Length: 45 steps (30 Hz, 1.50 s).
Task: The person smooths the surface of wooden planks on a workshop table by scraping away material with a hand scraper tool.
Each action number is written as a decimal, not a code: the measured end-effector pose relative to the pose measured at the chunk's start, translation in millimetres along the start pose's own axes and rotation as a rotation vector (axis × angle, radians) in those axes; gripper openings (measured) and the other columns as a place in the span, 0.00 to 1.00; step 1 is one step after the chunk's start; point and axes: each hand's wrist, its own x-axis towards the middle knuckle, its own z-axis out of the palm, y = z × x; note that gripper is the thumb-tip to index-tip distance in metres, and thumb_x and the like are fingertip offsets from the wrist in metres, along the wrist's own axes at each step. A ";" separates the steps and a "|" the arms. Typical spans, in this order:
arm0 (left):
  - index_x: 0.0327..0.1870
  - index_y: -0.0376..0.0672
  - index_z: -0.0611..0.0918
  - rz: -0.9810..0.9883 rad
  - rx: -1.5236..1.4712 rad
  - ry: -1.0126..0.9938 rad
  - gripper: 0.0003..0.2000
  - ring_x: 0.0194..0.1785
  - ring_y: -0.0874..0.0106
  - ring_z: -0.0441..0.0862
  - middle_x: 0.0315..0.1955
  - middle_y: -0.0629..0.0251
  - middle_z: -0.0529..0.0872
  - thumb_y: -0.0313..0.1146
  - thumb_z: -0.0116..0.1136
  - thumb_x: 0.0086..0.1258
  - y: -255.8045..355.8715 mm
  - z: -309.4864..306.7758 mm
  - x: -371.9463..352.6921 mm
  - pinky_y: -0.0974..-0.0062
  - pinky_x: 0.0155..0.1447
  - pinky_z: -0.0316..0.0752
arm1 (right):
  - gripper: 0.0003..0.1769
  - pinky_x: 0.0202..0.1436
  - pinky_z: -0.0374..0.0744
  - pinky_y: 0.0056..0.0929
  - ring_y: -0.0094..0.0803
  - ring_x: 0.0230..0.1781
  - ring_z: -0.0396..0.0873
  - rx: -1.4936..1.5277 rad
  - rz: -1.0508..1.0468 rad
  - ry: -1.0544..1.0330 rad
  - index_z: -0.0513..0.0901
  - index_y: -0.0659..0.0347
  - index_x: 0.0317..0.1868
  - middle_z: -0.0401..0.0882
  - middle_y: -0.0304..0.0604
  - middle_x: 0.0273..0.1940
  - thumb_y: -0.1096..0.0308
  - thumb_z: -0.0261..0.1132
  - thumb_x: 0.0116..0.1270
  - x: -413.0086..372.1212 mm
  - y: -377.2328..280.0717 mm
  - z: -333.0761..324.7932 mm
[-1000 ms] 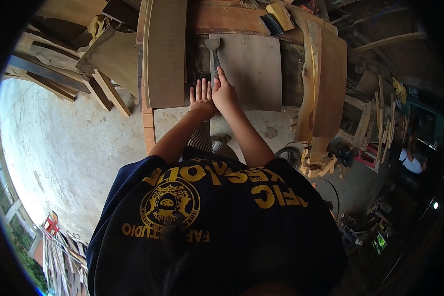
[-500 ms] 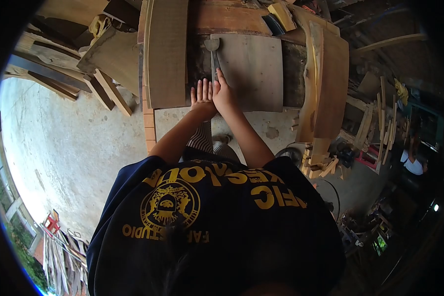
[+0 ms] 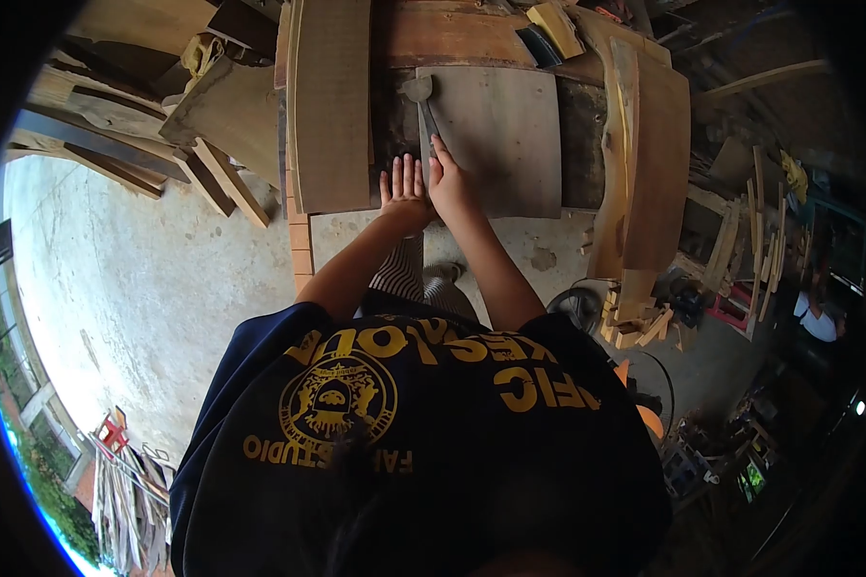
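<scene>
Two hands: at the near edge of the board [image 3: 500,135], which lies on the table [image 3: 351,231].
Right hand [image 3: 452,188]: fingers closed on the tool [image 3: 420,96], forefinger along it.
Left hand [image 3: 404,192]: open, flat, just beside.
Care: I'd press evenly, left palm steadying.
Writing: shirt [image 3: 433,452] print, "STUDIO" partly legible.

The dark shirt [image 3: 423,452], nearer the camera than the left hand [image 3: 403,197] and right hand [image 3: 452,188], carries yellow print: "TUDIO" and "FAR" under a round crest, "FIC" beside it. The arched line above cannot be read with certainty.
</scene>
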 end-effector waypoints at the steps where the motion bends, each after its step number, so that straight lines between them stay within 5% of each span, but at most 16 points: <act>1: 0.75 0.37 0.35 -0.011 0.018 0.020 0.49 0.78 0.55 0.20 0.75 0.52 0.26 0.64 0.41 0.67 0.2 1.8 0.7 0.47 0.74 0.20 | 0.23 0.46 0.80 0.46 0.57 0.43 0.81 0.008 -0.003 0.002 0.70 0.45 0.67 0.82 0.59 0.43 0.61 0.54 0.71 -4.3 2.3 0.8; 4: 0.74 0.39 0.31 -0.039 0.023 -0.033 0.46 0.77 0.55 0.18 0.75 0.53 0.23 0.59 0.40 0.70 1.2 -1.0 2.1 0.48 0.74 0.20 | 0.24 0.48 0.80 0.44 0.56 0.47 0.80 0.082 -0.133 0.039 0.70 0.46 0.67 0.80 0.59 0.49 0.63 0.55 0.71 -21.2 18.2 -0.2; 6: 0.74 0.39 0.32 -0.026 -0.008 -0.011 0.47 0.77 0.56 0.19 0.75 0.53 0.24 0.60 0.40 0.69 -0.3 -1.2 0.3 0.48 0.74 0.20 | 0.23 0.43 0.80 0.47 0.55 0.41 0.82 0.098 -0.184 0.088 0.70 0.44 0.66 0.83 0.58 0.40 0.61 0.55 0.71 -29.5 26.5 -0.4; 10: 0.75 0.38 0.35 -0.007 -0.036 -0.001 0.51 0.78 0.59 0.19 0.76 0.54 0.26 0.68 0.38 0.66 -1.5 -3.4 -1.3 0.49 0.74 0.18 | 0.24 0.49 0.79 0.44 0.54 0.49 0.80 0.306 -0.173 0.107 0.70 0.47 0.67 0.80 0.60 0.48 0.62 0.55 0.71 -32.0 27.2 -5.4; 15: 0.75 0.38 0.35 -0.007 -0.001 0.000 0.51 0.77 0.60 0.18 0.76 0.55 0.26 0.69 0.38 0.65 -2.3 -0.2 -0.3 0.49 0.74 0.17 | 0.23 0.54 0.78 0.42 0.54 0.53 0.77 0.385 0.068 0.022 0.68 0.47 0.68 0.78 0.59 0.53 0.61 0.52 0.73 -14.1 11.5 -8.5; 22: 0.75 0.38 0.35 -0.007 -0.045 -0.032 0.53 0.77 0.60 0.18 0.75 0.55 0.25 0.73 0.36 0.63 -1.7 -1.3 -0.6 0.49 0.73 0.17 | 0.24 0.51 0.80 0.42 0.54 0.48 0.81 0.218 0.087 0.084 0.67 0.45 0.69 0.81 0.58 0.48 0.58 0.51 0.73 12.8 -20.4 -20.2; 43: 0.74 0.38 0.32 -0.023 0.024 -0.055 0.53 0.77 0.58 0.18 0.75 0.54 0.24 0.71 0.38 0.64 -1.1 -4.7 -0.2 0.49 0.73 0.18 | 0.23 0.57 0.77 0.44 0.55 0.55 0.76 0.145 0.112 -0.022 0.69 0.48 0.67 0.78 0.58 0.54 0.60 0.52 0.72 -16.1 -10.1 -25.6; 45: 0.74 0.37 0.32 -0.024 0.016 -0.048 0.53 0.77 0.59 0.17 0.75 0.54 0.24 0.71 0.38 0.64 -1.4 -5.7 -1.8 0.49 0.73 0.18 | 0.24 0.52 0.78 0.48 0.56 0.49 0.79 0.149 0.091 0.028 0.69 0.44 0.67 0.82 0.57 0.47 0.56 0.51 0.72 -20.9 -0.6 -21.9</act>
